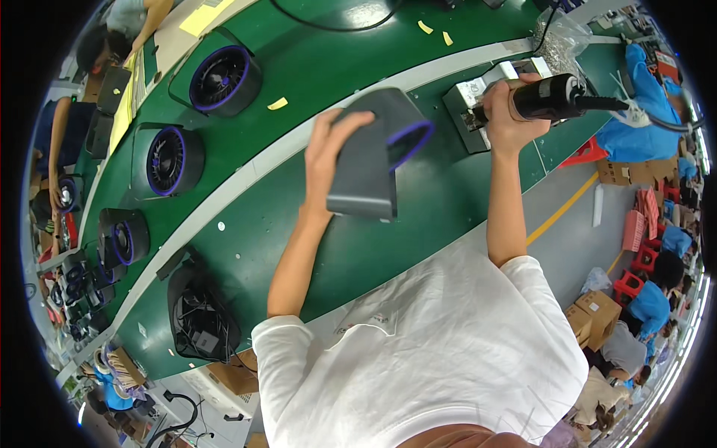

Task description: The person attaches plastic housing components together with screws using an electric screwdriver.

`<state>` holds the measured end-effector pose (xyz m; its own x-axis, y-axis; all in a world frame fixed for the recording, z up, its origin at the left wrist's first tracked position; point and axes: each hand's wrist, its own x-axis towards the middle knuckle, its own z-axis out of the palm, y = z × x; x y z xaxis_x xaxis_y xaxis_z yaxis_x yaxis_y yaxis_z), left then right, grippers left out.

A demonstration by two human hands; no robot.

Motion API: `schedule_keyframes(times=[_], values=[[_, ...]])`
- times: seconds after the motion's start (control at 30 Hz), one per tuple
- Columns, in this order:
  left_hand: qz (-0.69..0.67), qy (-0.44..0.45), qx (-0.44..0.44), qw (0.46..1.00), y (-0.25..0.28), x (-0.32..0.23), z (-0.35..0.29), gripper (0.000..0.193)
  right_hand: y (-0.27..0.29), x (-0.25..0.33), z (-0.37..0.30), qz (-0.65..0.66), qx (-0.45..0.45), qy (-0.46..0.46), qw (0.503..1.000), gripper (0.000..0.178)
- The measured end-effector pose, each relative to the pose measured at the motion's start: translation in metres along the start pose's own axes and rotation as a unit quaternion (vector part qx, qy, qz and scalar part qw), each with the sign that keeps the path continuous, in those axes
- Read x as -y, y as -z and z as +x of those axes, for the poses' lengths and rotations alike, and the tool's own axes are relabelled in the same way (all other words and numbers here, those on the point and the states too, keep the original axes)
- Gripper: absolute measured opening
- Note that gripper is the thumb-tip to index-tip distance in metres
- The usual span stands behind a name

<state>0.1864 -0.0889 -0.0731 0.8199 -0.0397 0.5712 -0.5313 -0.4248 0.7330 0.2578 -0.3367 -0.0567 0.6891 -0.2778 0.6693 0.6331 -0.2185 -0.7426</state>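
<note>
My left hand (321,160) is closed on a dark grey plastic housing (364,168), raised above the green bench. A purple ring (412,145) shows at the housing's right side. The housing is tilted, and part of my grip is hidden behind it. My right hand (511,119) is wrapped round a black electric screwdriver (545,97), held sideways with its cable running off to the right. The screwdriver's tip end is over or beside a small silver metal box (464,101); whether they touch, I cannot tell.
Round grey fans with purple rings (220,78) stand along the far green strip, beyond a pale rail (246,168). A black shell with cables (202,317) lies at the bench's left. A clear bag of small metal parts (560,45) sits at the far right. Other people work around.
</note>
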Motion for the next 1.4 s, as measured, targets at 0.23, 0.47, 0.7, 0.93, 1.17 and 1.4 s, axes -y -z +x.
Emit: schedule_keyframes(times=[0.23, 0.47, 0.7, 0.93, 1.17, 1.4], values=[[-0.004, -0.045, 0.047, 0.998, -0.01, -0.003, -0.027, 0.053, -0.031, 0.029, 0.001, -0.011, 0.046, -0.125, 0.991, 0.04], [-0.013, -0.058, 0.027, 0.998, -0.015, -0.009, -0.025, 0.059, -0.054, 0.109, 0.025, 0.296, 0.097, -0.128, 0.942, 0.042], [-0.028, -0.043, 0.025, 0.998, -0.014, -0.012, -0.024, 0.061, -0.078, 0.123, 0.006, 0.25, 0.165, -0.081, 0.951, 0.04], [-0.044, -0.047, 0.023, 0.998, -0.013, -0.01, -0.024, 0.06, -0.081, 0.121, 0.001, 0.211, 0.188, -0.086, 0.956, 0.036], [-0.046, 0.028, 0.063, 0.997, -0.01, -0.019, -0.019, 0.066, -0.065, 0.108, 0.004, 0.194, 0.266, -0.077, 0.941, 0.036], [-0.279, 0.29, 0.045, 0.914, -0.019, 0.002, -0.026, 0.06, -0.029, 0.087, 0.028, 0.188, 0.041, -0.064, 0.979, 0.035]])
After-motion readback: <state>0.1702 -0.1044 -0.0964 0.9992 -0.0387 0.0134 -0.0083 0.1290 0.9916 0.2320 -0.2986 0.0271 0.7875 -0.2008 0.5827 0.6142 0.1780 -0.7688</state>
